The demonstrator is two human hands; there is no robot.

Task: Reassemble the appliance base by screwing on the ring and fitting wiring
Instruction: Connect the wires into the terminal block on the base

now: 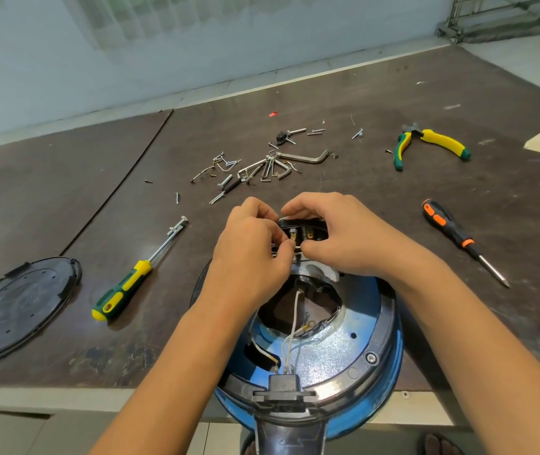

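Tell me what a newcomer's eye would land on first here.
The left hand and right hand pinch a thin white wire at the far rim of the open blue appliance base, centre front. Behind them lies a scatter of screws and hex keys, with yellow-green pliers to its right.

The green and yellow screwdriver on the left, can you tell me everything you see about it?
The green and yellow screwdriver has a chunky handle, green with yellow patches, that looks rubbery. A shiny metal shaft points away from the person; its tip is hard to make out. It lies flat and slanted on the dark table, right of the black round cover. Nothing but the table touches it.
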